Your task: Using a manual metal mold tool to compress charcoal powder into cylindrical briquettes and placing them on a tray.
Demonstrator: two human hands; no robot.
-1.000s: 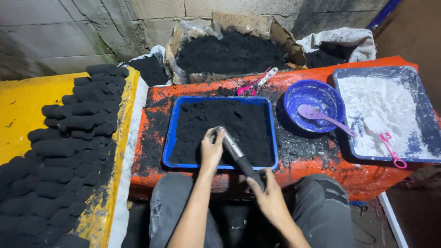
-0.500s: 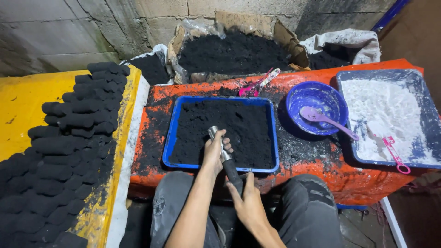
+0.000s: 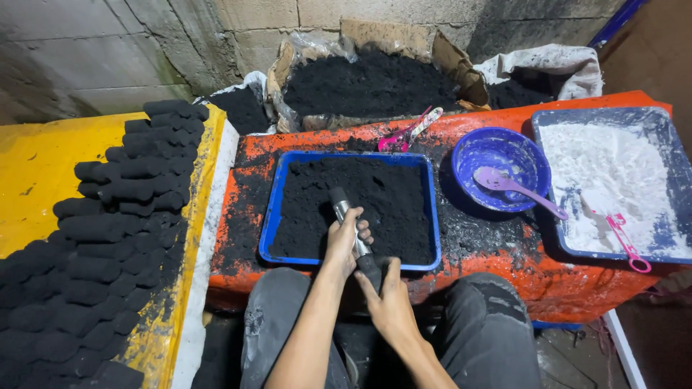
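My left hand (image 3: pixel 346 241) grips the middle of a metal tube mould (image 3: pixel 340 207) whose upper end pokes into black powder in a blue tray (image 3: pixel 277 209). My right hand (image 3: pixel 389 299) wraps the tube's black lower end (image 3: pixel 370 268) at the tray's near rim, above my knees. The tube slants from the powder down toward me.
Rows of black pressed cylinders (image 3: pixel 108 223) lie on a yellow surface at the left. On the orange table (image 3: pixel 245 166) stand a blue bowl with a purple spoon (image 3: pixel 504 169) and a tray of white powder (image 3: pixel 613 180). A box of black powder (image 3: pixel 367 79) sits behind.
The tube has swung from slanting right to nearly upright in the tray, and both hands have shifted left and closer together along it.
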